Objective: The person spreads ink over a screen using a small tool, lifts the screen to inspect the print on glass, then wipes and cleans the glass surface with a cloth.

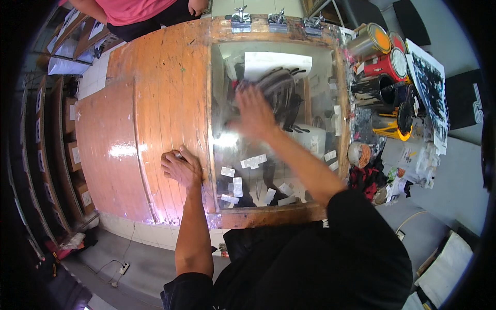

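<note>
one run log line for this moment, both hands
left hand: on wooden tabletop | right hand: blurred, over clear panel by dark smear | nearby: white paper, red can

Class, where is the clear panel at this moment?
In the head view, the clear panel lies just right of centre, beneath the right hand, between the wooden boards on its left and the paint cans on its right.

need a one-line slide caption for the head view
Blurred right hand over a wood-framed clear panel, left hand on the wooden tabletop, stained cans at right.
</note>
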A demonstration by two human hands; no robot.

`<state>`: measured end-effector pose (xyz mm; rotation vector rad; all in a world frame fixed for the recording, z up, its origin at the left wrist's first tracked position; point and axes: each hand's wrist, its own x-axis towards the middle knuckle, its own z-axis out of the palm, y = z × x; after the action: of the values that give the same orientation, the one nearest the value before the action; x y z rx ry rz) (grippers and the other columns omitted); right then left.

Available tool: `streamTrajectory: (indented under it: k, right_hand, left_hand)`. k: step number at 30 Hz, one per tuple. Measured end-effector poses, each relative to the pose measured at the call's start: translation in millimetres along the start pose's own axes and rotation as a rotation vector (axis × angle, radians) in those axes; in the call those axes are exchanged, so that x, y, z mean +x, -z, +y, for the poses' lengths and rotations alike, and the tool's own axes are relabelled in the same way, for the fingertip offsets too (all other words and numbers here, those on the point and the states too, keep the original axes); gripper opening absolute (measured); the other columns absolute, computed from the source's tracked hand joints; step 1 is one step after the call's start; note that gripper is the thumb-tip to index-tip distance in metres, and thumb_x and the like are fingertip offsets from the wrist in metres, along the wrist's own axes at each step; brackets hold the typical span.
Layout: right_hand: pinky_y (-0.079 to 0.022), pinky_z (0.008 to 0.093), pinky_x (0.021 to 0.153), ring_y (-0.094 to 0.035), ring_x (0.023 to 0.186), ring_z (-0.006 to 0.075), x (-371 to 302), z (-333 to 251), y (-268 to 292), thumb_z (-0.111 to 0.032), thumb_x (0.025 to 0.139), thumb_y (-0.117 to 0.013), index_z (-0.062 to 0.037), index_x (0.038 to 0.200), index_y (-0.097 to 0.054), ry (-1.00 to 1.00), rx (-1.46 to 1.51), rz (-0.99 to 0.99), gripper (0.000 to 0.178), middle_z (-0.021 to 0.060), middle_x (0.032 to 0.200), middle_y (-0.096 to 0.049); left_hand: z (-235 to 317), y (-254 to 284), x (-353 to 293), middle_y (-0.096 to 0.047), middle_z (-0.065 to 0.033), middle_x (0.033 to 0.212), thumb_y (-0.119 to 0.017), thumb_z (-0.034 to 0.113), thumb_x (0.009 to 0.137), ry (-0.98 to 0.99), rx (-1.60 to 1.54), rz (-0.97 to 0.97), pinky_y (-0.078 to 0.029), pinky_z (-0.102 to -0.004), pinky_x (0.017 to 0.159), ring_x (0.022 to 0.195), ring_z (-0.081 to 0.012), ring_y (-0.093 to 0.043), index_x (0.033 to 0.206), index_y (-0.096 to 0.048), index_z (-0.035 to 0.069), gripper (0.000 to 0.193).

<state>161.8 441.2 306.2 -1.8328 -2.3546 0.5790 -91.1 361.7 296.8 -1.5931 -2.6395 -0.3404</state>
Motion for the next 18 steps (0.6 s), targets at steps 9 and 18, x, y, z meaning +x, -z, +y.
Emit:
streamTrajectory:
  k: [9, 18]
  right_hand:
    - [-0.01, 0.0518, 0.124, -0.023, 0.148, 0.0456, -103, -28, 6, -0.062, 0.089, -0.058, 0.0141, 0.151, -0.021, -0.239, -0.059, -0.153, 0.105, 0.0331, 0.157, -0.025]
    - [-0.011, 0.0513, 0.125, -0.023, 0.148, 0.0445, -125, -19, -21, -0.054, 0.083, -0.067, 0.0143, 0.149, -0.028, -0.113, 0.092, 0.122, 0.103, 0.0334, 0.154, -0.032]
  left_hand:
    - [1, -2, -4, -0.051, -0.0163, 0.113, -0.048, 0.046, 0.1, 0.032, 0.045, 0.003, -0.035, -0.0519, 0.091, 0.108, -0.0371, -0.048, 0.106, -0.057, 0.004, 0.044]
    - [-8, -12, -2, -0.051, -0.0167, 0.113, -0.046, 0.049, 0.1, -0.043, 0.027, 0.07, -0.036, -0.051, 0.091, 0.106, -0.0367, -0.047, 0.106, -0.056, 0.004, 0.047]
